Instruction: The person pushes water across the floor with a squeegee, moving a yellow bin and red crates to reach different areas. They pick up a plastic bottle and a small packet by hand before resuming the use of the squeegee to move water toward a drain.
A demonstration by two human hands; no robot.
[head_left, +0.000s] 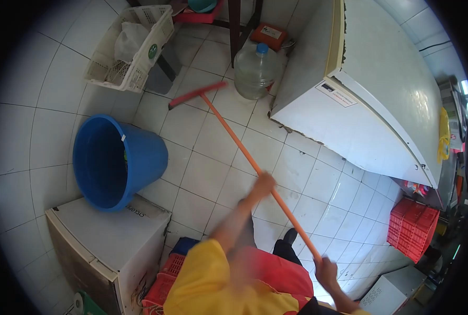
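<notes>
I hold a long orange broom handle (234, 139) with both hands. My left hand (263, 185) grips it about halfway down. My right hand (326, 270) grips it near the upper end, close to my body. The red broom head (197, 95) rests on the white tiled floor (208, 173) far in front of me, next to a large clear water jug (256, 71) with a blue cap. My yellow and red top fills the bottom of the view.
A big blue bucket (117, 161) stands at the left, by a white box (108, 241). A white plastic basket (131, 47) sits at the back left. A white chest freezer (370, 89) takes up the right. A red crate (412, 228) stands at the right edge.
</notes>
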